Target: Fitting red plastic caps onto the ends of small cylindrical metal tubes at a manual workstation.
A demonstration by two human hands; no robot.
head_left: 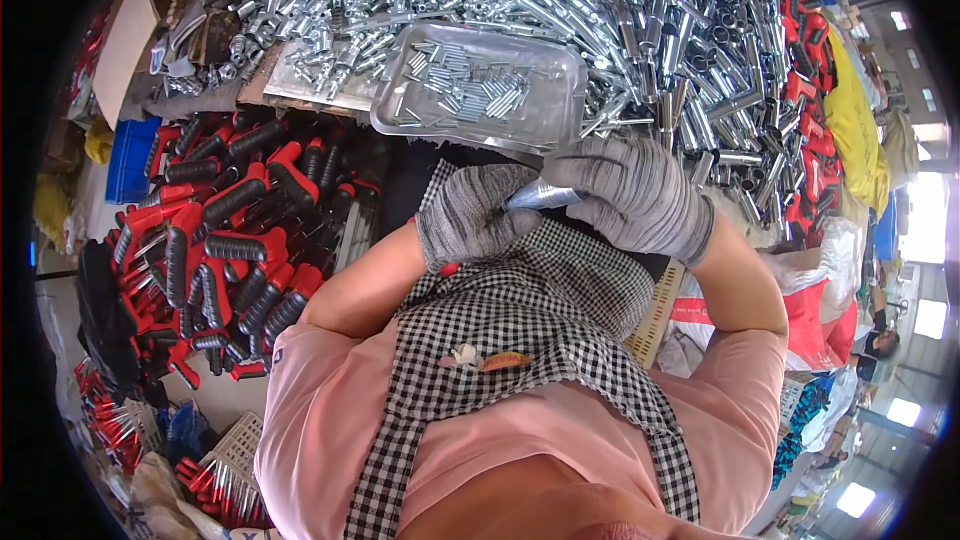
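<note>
A shiny silver metal tube (541,196) lies between my two gloved hands, in front of my checked apron. My left hand (472,215), in a grey knitted glove, is closed around its left end. My right hand (635,195), in a matching glove, grips the other end from above, hiding it. Just beyond my hands rests a shallow metal tray (562,75) with many small silver pins (485,92) in it. The near right corner of the tray is close to my right fingers.
Silver tubes and rods (690,50) pile up behind and right of the tray, with small metal fittings (320,0) at the back left. Red-and-black handled tools (230,230) heap up on my left near a blue bin (130,160). Red parts (808,110) line the right edge.
</note>
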